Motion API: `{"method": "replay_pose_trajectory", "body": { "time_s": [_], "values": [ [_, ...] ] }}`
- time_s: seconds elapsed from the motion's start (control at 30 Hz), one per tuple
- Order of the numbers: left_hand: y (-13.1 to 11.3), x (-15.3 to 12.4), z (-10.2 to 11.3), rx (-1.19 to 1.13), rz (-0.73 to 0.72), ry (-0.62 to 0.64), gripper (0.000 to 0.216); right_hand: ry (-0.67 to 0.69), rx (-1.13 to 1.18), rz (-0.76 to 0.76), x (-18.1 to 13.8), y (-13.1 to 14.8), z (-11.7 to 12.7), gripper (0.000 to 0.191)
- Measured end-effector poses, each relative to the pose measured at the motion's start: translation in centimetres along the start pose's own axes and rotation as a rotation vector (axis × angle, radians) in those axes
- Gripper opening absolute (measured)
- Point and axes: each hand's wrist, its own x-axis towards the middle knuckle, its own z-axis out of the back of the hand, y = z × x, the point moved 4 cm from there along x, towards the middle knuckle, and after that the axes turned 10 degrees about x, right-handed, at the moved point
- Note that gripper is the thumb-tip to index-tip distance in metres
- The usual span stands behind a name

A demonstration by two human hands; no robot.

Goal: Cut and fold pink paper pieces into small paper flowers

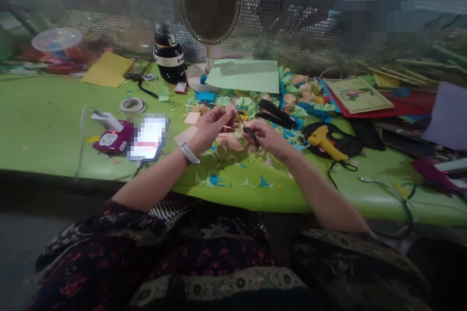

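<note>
My left hand (213, 124) is closed in a pinch on a small piece of paper (230, 115), held above the green table (47, 121). A pale band sits on that wrist. My right hand (265, 137) is closed on small dark-handled scissors (245, 126), whose blades point up toward the paper. Both hands hover over a litter of coloured paper scraps (233, 148).
A phone (148, 138) and a purple gadget (111, 141) lie at the left, tape rolls (133, 105) behind them. A yellow glue gun (324, 142), a black stapler (276, 112), a desk fan (210, 5), a black bottle (168, 56) and paper sheets (244, 75) surround the hands.
</note>
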Motion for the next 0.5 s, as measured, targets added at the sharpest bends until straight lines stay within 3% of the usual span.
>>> {"method": "replay_pose_trajectory", "body": {
  "time_s": [0.5],
  "values": [
    [-0.06, -0.12, 0.11, -0.039, -0.006, -0.025, 0.030, -0.020, -0.047, 0.040, -0.17, 0.19, -0.14, 0.053]
  ]
}}
